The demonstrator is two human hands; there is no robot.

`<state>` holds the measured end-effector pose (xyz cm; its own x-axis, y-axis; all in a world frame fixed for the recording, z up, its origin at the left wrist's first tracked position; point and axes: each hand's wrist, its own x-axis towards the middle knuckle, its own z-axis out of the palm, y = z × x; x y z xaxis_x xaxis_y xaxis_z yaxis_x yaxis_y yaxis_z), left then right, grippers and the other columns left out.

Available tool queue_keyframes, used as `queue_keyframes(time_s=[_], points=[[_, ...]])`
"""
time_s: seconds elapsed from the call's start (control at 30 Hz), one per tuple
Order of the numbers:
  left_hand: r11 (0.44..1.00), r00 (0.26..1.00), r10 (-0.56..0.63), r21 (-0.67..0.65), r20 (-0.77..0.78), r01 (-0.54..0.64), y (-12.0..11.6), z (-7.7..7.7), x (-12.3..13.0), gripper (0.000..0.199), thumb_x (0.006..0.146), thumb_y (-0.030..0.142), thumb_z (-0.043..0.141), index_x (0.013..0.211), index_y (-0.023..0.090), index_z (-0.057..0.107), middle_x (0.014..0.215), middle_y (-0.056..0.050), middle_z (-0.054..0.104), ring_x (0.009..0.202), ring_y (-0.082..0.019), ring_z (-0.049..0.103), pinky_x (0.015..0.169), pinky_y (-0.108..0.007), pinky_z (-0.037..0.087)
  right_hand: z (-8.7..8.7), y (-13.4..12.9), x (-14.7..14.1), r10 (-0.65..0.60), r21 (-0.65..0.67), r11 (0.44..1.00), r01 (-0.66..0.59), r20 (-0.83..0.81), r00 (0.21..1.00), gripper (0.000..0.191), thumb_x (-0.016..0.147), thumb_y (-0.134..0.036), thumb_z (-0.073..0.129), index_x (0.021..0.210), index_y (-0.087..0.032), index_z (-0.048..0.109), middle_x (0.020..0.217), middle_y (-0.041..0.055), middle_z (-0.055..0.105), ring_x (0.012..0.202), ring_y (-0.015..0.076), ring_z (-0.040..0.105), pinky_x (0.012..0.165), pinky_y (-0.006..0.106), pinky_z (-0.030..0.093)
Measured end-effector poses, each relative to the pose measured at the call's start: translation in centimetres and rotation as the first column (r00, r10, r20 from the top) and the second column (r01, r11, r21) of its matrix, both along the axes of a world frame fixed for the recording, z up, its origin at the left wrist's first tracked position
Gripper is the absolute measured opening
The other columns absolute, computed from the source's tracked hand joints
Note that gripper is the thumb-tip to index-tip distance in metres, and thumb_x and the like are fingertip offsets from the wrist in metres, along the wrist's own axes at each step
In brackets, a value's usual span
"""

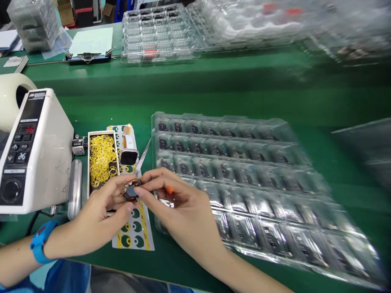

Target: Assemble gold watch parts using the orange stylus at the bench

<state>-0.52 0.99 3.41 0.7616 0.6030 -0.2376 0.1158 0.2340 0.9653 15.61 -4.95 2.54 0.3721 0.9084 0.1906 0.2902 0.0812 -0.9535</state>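
My left hand point(106, 207) grips a small round watch part point(131, 190) by its edge, fingers behind it and thumb below. The part has a grey-blue centre and a dark, coppery rim. My right hand point(183, 211) pinches the part's right side between thumb and forefinger. A pointed silver tool point(143, 158) shows just beyond the right fingers. Something orange point(170, 190) appears between those fingers; whether it belongs to the tool I cannot tell. Under the hands lies a sticker sheet point(146, 228) with yellow and green ring shapes.
A box point(88, 162) of yellow rings point(102, 158) and a white-strapped watch point(128, 148) lie beyond the left hand. A white tape dispenser point(51, 162) stands left. A clear compartment tray point(293, 162) of dark parts spreads right. More trays point(159, 34) and a clipboard point(88, 57) sit behind.
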Motion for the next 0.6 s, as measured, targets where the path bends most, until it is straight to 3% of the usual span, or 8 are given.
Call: queue_keyframes(time_s=[0.17,0.33,0.47,0.6], points=[[0.99,0.99,0.14,-0.029,0.014,-0.14,-0.3,-0.4,0.6,0.02,0.092,0.019,0.055,0.111,0.025,0.055,0.08,0.002,0.062,0.07,-0.008,0.058,0.071,-0.015,0.052,-0.3,-0.1,-0.7,0.015,0.061,0.998,-0.024,0.153,0.988,0.014,0.081,-0.011,0.066,0.072,-0.021,0.064,0.081,0.0008,0.065,0.069,0.0128,0.064,0.059,0.024,0.052],[0.977,0.978,0.21,-0.018,0.002,-0.21,-0.4,-0.4,0.9,0.014,0.09,0.018,0.057,0.103,0.022,0.057,0.065,0.005,0.056,0.061,-0.007,0.057,0.063,-0.014,0.053,-0.9,-0.2,-1.0,-0.012,0.154,0.987,-0.036,0.297,0.955,0.013,0.086,-0.012,0.062,0.079,-0.021,0.056,0.08,0.0014,0.062,0.074,0.0149,0.065,0.06,0.026,0.052],[0.971,0.971,0.228,-0.095,0.072,-0.221,-0.2,0.0,1.1,0.011,0.088,0.017,0.058,0.098,0.021,0.054,0.073,0.003,0.064,0.068,-0.008,0.064,0.068,-0.015,0.055,-0.8,-0.2,-0.7,0.046,0.078,0.994,-0.071,0.291,0.956,0.01,0.087,-0.014,0.061,0.088,-0.022,0.055,0.081,0.001,0.059,0.069,0.0135,0.059,0.054,0.024,0.045],[0.977,0.979,0.193,-0.111,0.071,-0.184,0.0,0.1,1.0,0.01,0.089,0.019,0.057,0.099,0.02,0.054,0.078,0.001,0.066,0.07,-0.009,0.065,0.07,-0.02,0.058,-0.5,0.1,-0.4,0.158,0.043,0.984,-0.17,0.201,0.967,0.016,0.088,-0.013,0.058,0.075,-0.021,0.052,0.077,-0.0005,0.055,0.066,0.0117,0.054,0.053,0.022,0.041]])
